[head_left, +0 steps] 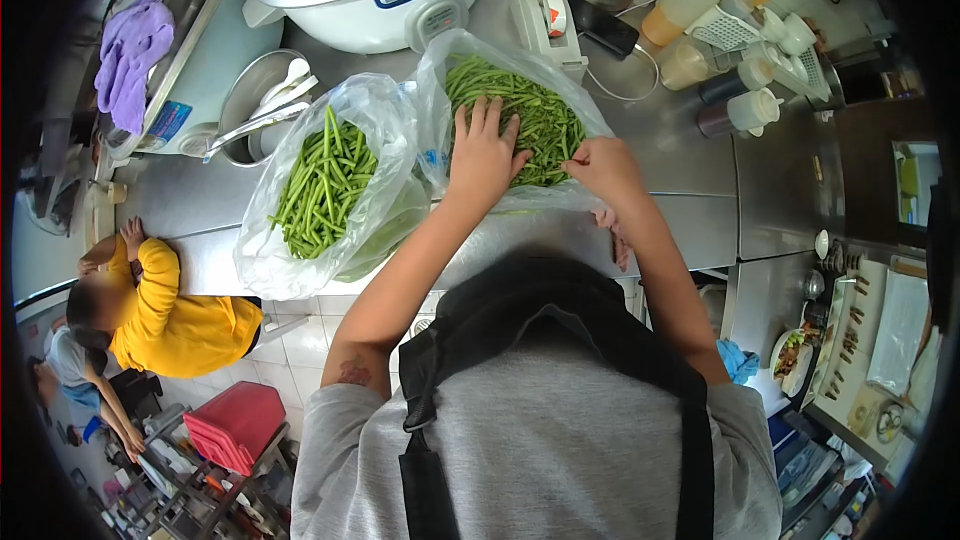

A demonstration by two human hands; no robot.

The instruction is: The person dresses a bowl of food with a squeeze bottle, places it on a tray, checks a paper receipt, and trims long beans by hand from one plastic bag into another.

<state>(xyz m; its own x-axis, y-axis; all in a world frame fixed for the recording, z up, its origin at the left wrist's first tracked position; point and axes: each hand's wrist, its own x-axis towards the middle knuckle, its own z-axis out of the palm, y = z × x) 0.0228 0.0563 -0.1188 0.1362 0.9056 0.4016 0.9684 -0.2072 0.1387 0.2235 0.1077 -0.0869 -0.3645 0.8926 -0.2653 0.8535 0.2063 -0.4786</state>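
Note:
Two clear plastic bags of green beans lie open side by side on the steel counter. The right bag [600, 120] holds cut beans [548, 130], and my left hand [484, 155] rests on them with its fingers spread. At that bag's near right edge is my right hand [606, 168], its fingers closed in a pinch; what they hold, if anything, is too small to tell. Longer beans [325, 185] fill the left bag [262, 210], which neither hand touches.
Behind the bags stand a large white cooker [400, 0] and a tape dispenser [552, 25]. A metal bowl [245, 100] with utensils is at the left. Squeeze bottles [745, 112] stand at the right. A person in yellow [190, 315] leans at the counter's left end.

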